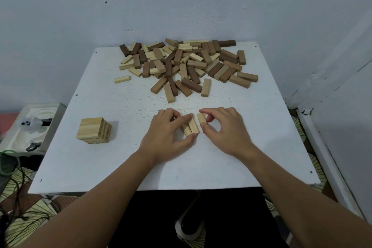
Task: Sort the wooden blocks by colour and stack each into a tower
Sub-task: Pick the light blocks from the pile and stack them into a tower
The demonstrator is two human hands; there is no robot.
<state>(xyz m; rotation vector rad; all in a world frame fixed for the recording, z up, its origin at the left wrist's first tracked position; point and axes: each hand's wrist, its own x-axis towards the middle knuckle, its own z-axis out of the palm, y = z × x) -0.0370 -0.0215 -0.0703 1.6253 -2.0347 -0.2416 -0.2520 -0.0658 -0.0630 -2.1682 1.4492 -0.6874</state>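
Note:
A heap of wooden blocks (pixel 181 62) in pale, mid-brown and dark-brown tones lies at the far side of the white table (pixel 100 163). A short tower of pale blocks (pixel 93 130) stands at the left. Near the table's middle my left hand (pixel 169 133) pinches two pale blocks (pixel 191 128) lying side by side on the surface, forefinger at their far end and thumb at their near end. Just to their right my right hand (pixel 223 129) pinches a third pale block (pixel 201 118) between thumb and fingers, a small gap away from the pair.
One pale block (pixel 122 79) lies apart at the heap's left. The table stands against a pale wall corner. A tray with small items (pixel 30 125) and cords sit on the floor at the left. A white strip (pixel 326 157) runs along the right.

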